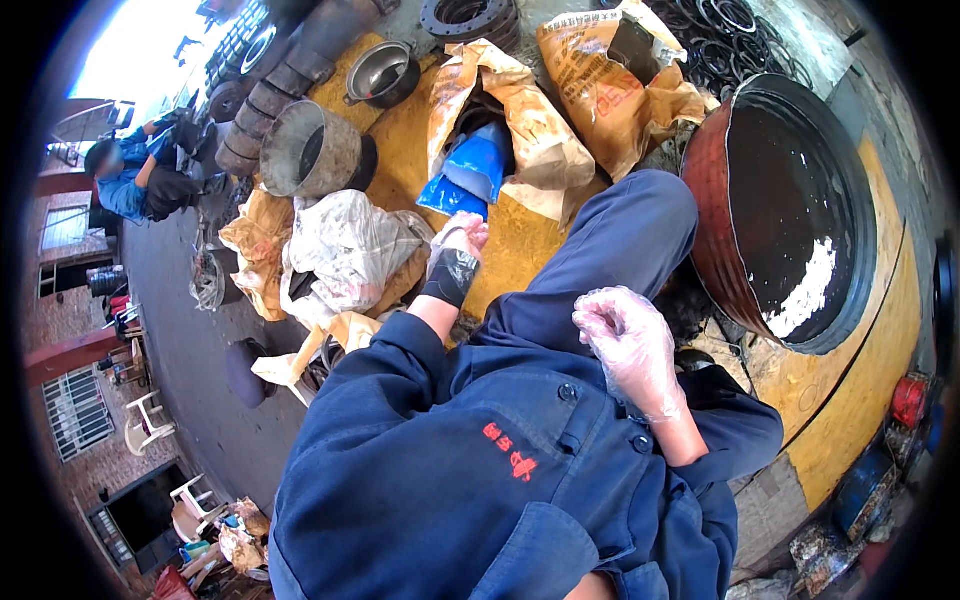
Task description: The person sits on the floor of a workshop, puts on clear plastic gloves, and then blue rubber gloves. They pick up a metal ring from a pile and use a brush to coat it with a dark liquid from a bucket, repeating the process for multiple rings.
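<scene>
My left hand (462,238), in a clear plastic glove with a dark band at the wrist, is at the lower edge of a blue plastic bag (476,165). Its fingers are curled; whether they touch the bag I cannot tell. The blue bag sticks out of the mouth of an open brown paper sack (545,150). Above my right thigh is my right hand (632,345), also in a clear glove, with fingers bent in toward the thumb. What it holds, if anything, is hidden. To its right stands a large round reddish-brown tub (712,190) with dark contents and a bright patch.
A second paper sack (590,85) stands beyond. Crumpled white plastic (350,250), a grey metal pot (315,150) and a two-handled pan (382,75) lie to the left. Black rings (735,25) are piled at the back. A person (135,180) sits far left.
</scene>
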Motion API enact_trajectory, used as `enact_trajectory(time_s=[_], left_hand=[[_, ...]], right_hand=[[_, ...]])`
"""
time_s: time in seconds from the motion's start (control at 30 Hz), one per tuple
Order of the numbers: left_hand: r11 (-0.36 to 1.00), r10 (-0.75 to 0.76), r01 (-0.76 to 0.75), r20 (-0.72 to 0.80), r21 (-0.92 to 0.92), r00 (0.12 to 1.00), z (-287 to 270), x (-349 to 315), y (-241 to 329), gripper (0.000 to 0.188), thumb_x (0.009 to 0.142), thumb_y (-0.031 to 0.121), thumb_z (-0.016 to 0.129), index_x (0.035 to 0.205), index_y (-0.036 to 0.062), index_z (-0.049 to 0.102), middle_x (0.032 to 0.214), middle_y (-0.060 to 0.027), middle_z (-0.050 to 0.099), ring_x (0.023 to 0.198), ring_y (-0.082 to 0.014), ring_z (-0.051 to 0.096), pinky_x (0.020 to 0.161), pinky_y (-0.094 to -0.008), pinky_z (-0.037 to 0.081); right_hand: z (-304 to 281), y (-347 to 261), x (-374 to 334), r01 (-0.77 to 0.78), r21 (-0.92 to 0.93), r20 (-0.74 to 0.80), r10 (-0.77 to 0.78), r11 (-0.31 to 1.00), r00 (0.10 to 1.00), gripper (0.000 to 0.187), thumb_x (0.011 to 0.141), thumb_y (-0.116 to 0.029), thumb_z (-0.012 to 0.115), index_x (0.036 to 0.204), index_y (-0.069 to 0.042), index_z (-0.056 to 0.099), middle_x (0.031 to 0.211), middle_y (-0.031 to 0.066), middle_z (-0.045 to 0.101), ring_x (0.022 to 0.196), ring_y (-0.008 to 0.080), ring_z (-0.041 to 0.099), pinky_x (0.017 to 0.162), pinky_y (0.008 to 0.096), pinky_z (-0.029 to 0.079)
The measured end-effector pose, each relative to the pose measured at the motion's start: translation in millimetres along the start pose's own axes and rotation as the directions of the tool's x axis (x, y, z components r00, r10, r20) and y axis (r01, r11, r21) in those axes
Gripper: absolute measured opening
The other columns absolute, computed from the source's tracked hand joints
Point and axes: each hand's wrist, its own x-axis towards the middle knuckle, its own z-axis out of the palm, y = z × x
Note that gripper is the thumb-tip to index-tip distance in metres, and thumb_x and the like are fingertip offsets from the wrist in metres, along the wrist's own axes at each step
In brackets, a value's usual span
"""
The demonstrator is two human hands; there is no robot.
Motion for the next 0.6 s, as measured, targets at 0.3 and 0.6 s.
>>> enact_trajectory(time_s=[0.3,0.6], left_hand=[[0.653,0.392,-0.365,0.117,0.664,0.913,11.2,15.6,24.3,0.024,0.092,0.014,0.068,0.110,0.0001,0.064,0.096,-0.0043,0.063,0.086,-0.0179,0.054,0.083,-0.0315,0.045],[0.796,0.337,-0.010,-0.429,0.606,0.838,66.7,21.6,36.7,0.055,0.084,0.025,0.081,0.129,-0.0009,0.065,0.125,-0.0174,0.069,0.111,-0.0298,0.067,0.096,-0.0429,0.051]], right_hand=[[-3.1,1.1,-2.6,-0.013,0.057,-0.017,0.014,0.998,1.000,0.010,0.087,-0.005,0.075,0.094,-0.004,0.069,0.092,0.0104,0.073,0.084,0.0294,0.069,0.078,0.0359,0.054],[-6.2,1.6,-6.7,-0.022,0.044,-0.038,0.024,0.999,0.999,0.010,0.087,-0.005,0.075,0.095,-0.005,0.069,0.091,0.0112,0.072,0.085,0.0307,0.070,0.078,0.0367,0.054]])
